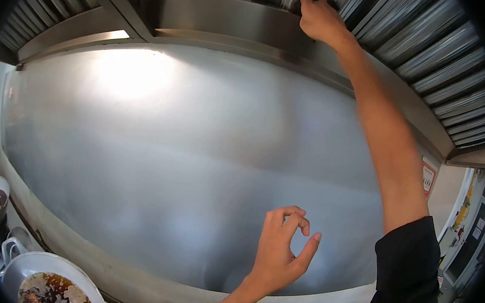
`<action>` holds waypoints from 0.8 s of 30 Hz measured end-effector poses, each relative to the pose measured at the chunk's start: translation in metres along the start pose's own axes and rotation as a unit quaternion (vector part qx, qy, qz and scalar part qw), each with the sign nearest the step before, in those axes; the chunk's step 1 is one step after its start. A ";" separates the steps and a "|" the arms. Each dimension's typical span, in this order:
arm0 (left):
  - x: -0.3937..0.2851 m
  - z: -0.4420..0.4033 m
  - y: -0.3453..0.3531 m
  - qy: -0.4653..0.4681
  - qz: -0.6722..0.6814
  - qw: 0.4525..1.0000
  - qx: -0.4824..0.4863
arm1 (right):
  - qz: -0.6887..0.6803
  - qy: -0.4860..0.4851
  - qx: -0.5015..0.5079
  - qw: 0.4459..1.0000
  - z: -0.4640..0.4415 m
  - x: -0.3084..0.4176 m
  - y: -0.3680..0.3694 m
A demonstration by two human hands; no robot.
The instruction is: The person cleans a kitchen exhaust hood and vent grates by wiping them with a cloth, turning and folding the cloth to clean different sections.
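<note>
High in the view, my right hand (pixel 320 19) reaches up to the metal baffle filters (pixel 415 29) of a range hood. Its fingers are hooked at the front edge of one filter, beside a small dark gap; the fingertips are partly hidden. Lower down, my left hand (pixel 281 251) hangs in the air before a shiny metal back wall (pixel 157 152). Its fingers are loosely curled, with the thumb apart from them and nothing between.
A pan (pixel 87 272) of dark, bubbling liquid stands at lower left. Beyond it is another pan (pixel 0 185) with dark contents. The hood's steel lip (pixel 226 13) runs across the top. Shelving or equipment (pixel 476 230) shows at far right.
</note>
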State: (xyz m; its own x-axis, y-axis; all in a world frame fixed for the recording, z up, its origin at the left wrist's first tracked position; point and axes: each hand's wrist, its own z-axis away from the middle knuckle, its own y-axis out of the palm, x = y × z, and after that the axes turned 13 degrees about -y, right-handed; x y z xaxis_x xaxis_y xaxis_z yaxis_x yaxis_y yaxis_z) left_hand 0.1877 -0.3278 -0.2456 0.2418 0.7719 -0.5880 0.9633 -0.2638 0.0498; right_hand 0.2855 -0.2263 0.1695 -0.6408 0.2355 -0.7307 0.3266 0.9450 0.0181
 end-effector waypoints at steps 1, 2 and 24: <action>-0.004 0.002 -0.001 -0.006 -0.001 1.000 -0.001 | -0.020 -0.007 0.024 0.999 0.000 -0.004 -0.003; -0.009 0.003 -0.004 -0.010 -0.002 1.000 -0.001 | 0.006 -0.030 0.031 0.999 0.005 -0.004 -0.006; -0.007 -0.030 -0.016 0.097 -0.076 0.989 -0.079 | -0.032 -0.015 -0.072 0.997 0.046 0.002 -0.043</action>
State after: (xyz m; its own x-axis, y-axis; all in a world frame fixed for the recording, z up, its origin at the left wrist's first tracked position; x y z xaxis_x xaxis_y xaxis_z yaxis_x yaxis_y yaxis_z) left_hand 0.1738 -0.3115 -0.2186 0.0966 0.8958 -0.4337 0.9927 -0.0549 0.1076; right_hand 0.3022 -0.2771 0.1364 -0.6352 0.1681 -0.7538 0.1815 0.9812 0.0659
